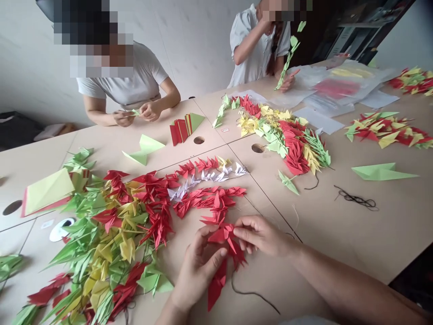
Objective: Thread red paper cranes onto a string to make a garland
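Low over the table's near side, my right hand (265,237) pinches the edge of a red paper crane (221,234) between thumb and fingers. From the other side my left hand (199,266) holds the same crane, its fingers curled behind the paper and its thumb in front. More red folded cranes are bunched beneath and beyond it in a strand (216,201). A dark cord (255,294) trails from the bunch toward me. Another red folded piece (216,284) hangs down beside my left thumb.
A large pile of green, yellow and red cranes (101,248) spreads on the left. White cranes (206,176) lie ahead. Another garland (294,140), black cord (356,198) and plastic bags (338,85) are rightward. Two people (125,85) (260,49) sit opposite, handling green paper.
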Motion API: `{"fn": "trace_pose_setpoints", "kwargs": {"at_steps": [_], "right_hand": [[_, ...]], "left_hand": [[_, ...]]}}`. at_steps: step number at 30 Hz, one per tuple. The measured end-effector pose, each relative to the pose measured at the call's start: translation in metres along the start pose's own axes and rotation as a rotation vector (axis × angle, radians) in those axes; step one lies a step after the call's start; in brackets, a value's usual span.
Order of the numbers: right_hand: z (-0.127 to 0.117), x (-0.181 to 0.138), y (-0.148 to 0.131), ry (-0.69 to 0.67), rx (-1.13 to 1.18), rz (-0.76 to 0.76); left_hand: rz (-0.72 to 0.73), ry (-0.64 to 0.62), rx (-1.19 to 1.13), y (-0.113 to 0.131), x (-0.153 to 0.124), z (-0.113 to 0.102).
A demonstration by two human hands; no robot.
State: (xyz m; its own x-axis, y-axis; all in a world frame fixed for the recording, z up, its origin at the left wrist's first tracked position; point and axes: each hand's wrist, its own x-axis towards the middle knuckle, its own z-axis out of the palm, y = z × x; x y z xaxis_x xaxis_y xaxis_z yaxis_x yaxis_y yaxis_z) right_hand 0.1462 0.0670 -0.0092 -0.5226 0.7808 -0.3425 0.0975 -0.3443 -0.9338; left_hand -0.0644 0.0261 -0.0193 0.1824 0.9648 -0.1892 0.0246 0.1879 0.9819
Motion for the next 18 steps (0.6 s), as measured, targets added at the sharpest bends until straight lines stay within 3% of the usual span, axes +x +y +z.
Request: {"fn": "trace_pose_setpoints", "kwargs": {"at_steps": [9,13,18], "right_hand": [[-0.002,-0.002,-0.002,-0.031,0.118,-0.046],[-0.003,-0.002,-0.001,-0.046,0.094,-0.099],[-0.004,-0.005,-0.005,0.018,0.107,-0.145]], "left_hand": [[0.047,-0.19,0.096,0.001,0.0,0.007],[0.069,-0.198,0.095,-0.004,0.0,0.008],[0.006,-0.12,-0.084,-0.009,0.002,0.01]]}}
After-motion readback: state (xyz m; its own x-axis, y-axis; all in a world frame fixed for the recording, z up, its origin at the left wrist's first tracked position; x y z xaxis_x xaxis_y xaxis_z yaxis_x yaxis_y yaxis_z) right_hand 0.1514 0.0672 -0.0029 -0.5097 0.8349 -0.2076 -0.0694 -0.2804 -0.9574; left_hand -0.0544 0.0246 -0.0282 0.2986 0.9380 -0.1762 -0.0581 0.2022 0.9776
